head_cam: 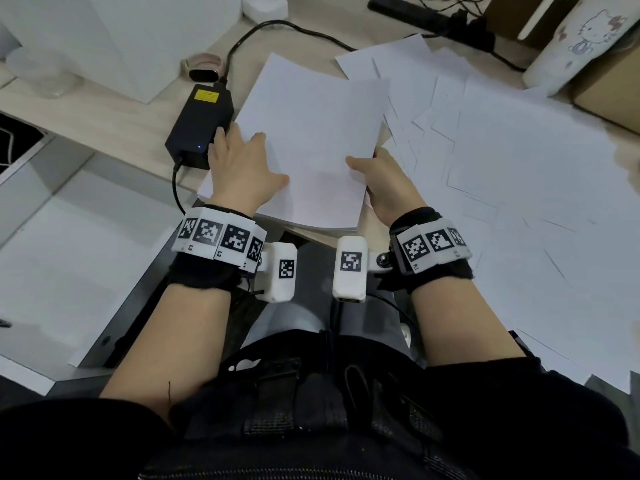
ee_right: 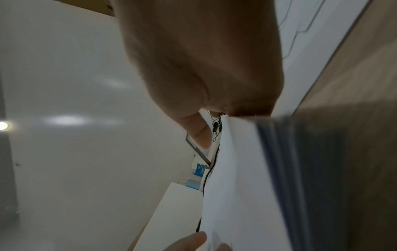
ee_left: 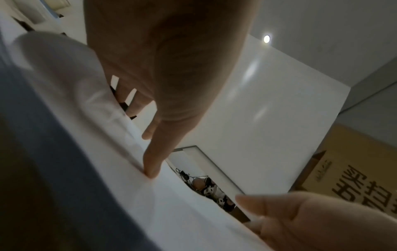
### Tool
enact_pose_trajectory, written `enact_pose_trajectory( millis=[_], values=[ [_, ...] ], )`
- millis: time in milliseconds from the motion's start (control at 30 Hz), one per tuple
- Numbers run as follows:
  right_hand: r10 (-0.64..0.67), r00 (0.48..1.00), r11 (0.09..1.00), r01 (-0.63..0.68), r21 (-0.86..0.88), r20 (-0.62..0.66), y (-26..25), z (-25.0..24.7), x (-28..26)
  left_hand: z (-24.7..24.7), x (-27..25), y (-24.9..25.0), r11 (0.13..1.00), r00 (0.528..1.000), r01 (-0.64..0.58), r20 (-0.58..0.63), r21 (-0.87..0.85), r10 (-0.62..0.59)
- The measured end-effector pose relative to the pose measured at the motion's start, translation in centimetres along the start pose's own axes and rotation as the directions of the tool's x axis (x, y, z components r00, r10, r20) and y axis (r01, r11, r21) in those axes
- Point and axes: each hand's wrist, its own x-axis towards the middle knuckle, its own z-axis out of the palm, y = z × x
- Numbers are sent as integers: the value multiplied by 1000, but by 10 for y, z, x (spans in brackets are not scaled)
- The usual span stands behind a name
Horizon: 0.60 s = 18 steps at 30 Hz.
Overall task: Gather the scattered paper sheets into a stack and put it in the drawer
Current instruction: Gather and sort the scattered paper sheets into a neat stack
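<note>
A thick stack of white paper lies at the desk's front edge, and its near end overhangs my lap. My left hand rests flat on the stack's left edge with straight, spread fingers; in the left wrist view its index fingertip presses on the paper. My right hand grips the stack's right edge, thumb on top and fingers hidden beneath. In the right wrist view the thumb lies against the sheets. Several loose sheets lie scattered over the desk to the right.
A black power adapter with its cable touches the stack's left side, and a watch lies behind it. A white box stands at the back left. A cartoon-cat tumbler and a cardboard box stand at the back right.
</note>
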Motion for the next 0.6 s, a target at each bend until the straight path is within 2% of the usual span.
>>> enact_pose_trajectory(
  millis=[100,167,400,467,600],
  values=[
    [20,999,997,-17,-82,35,-2,-2,0,7,-1,1,989,999,-37,-29,142,41],
    [24,999,989,-17,-147,40,-5,-3,-2,10,0,1,983,998,-49,-24,175,54],
    [22,1000,905,-28,-425,-18,-5,-13,-12,22,1,2,997,997,-65,41,28,64],
    [38,999,879,-45,-475,-24,-3,-18,-13,23,-3,1,1000,1000,-15,-3,1,15],
    [60,998,865,-63,-498,-23,0,-21,-11,20,-11,1,986,981,154,-108,-63,-161]
  ],
)
